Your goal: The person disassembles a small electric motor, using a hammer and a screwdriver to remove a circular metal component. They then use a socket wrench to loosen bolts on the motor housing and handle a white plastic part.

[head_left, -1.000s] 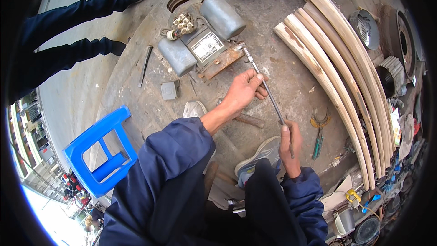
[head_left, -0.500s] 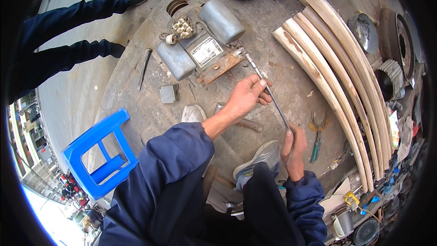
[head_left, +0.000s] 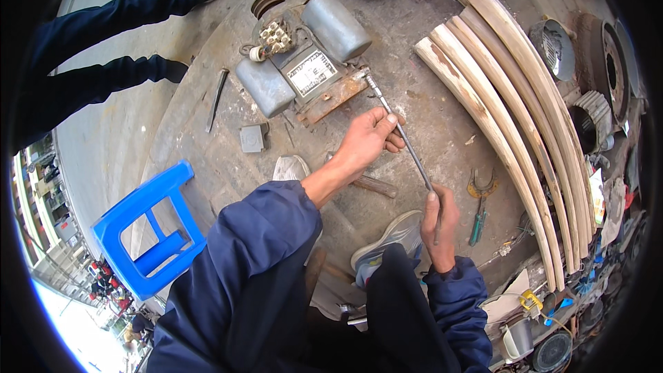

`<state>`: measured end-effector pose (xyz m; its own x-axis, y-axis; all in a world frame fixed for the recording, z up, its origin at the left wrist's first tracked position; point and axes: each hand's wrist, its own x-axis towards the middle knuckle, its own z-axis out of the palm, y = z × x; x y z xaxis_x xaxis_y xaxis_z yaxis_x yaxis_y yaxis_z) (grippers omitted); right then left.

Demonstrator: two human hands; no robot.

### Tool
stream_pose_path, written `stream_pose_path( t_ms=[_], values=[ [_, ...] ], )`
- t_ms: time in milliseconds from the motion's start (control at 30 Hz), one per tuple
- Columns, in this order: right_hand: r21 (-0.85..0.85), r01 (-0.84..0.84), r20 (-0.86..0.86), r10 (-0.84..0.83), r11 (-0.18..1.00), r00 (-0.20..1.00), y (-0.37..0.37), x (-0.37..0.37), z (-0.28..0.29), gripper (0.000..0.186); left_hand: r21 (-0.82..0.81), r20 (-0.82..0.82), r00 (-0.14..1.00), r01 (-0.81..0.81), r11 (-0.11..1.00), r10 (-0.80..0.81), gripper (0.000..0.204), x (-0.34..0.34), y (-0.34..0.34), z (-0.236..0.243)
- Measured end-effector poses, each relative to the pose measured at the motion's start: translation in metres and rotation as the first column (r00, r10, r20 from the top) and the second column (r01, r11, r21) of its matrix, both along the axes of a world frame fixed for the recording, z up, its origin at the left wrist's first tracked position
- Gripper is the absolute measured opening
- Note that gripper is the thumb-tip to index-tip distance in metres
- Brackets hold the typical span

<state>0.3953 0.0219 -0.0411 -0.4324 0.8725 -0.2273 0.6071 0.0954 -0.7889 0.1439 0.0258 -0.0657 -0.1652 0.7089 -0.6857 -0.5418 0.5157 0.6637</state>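
Observation:
A long thin socket wrench (head_left: 414, 157) slants across the middle, its socket end at the corner of a rusty mounting foot (head_left: 336, 99) on an electric motor. Two grey cylindrical housings (head_left: 337, 25) and a pale label plate (head_left: 310, 72) sit on this motor, beside an exposed terminal block (head_left: 276, 37). My left hand (head_left: 369, 137) pinches the shaft midway between thumb and fingers. Lower right, my right hand (head_left: 440, 220) is closed around the wrench's near end, with the thumb along it. Whether the socket is seated on a bolt is too small to tell.
Between my shoes lies a hammer (head_left: 373, 186). Pliers with green handles (head_left: 479, 215) are right of my right hand, near long curved wooden poles (head_left: 483, 90). A chisel-like bar (head_left: 217, 100), a grey cover (head_left: 253, 138) and a blue stool (head_left: 103, 235) lie left. Another person's legs (head_left: 117, 14) stand upper left.
The wrench's socket end has shifted slightly up and left, toward the motor foot's corner. Both hands have moved a little left with it, keeping their hold.

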Motion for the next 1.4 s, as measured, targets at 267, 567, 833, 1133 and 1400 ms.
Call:
stream_pose_path(
  t_ms=[267, 567, 833, 1133, 1400],
  values=[
    [0.064, -0.006, -0.002, 0.006, 0.998, 1.0, 0.001, 0.0, -0.002, 0.017, 0.0, -0.002, 1.0, -0.01, 1.0, 0.01, 0.026, 0.002, 0.002, 0.0],
    [0.057, -0.028, 0.011, 0.028, 0.998, 1.0, -0.003, 0.0, -0.008, 0.017, 0.013, 0.029, 1.0, -0.013, 1.0, 0.013, 0.025, -0.002, 0.002, 0.0],
    [0.164, -0.058, -0.015, 0.061, 0.985, 0.998, 0.002, -0.004, -0.002, 0.017, 0.024, 0.055, 0.998, -0.016, 1.0, 0.014, 0.025, -0.004, 0.001, -0.001],
    [0.102, -0.027, -0.006, 0.027, 0.994, 1.0, 0.002, -0.008, -0.003, 0.015, 0.005, 0.033, 0.999, -0.006, 1.0, 0.006, 0.024, -0.005, 0.002, -0.002],
    [0.267, -0.103, 0.028, 0.099, 0.958, 0.995, 0.019, -0.009, 0.0, 0.015, 0.055, 0.127, 0.992, -0.007, 0.998, 0.0, 0.026, -0.01, 0.004, -0.007]
  ],
)
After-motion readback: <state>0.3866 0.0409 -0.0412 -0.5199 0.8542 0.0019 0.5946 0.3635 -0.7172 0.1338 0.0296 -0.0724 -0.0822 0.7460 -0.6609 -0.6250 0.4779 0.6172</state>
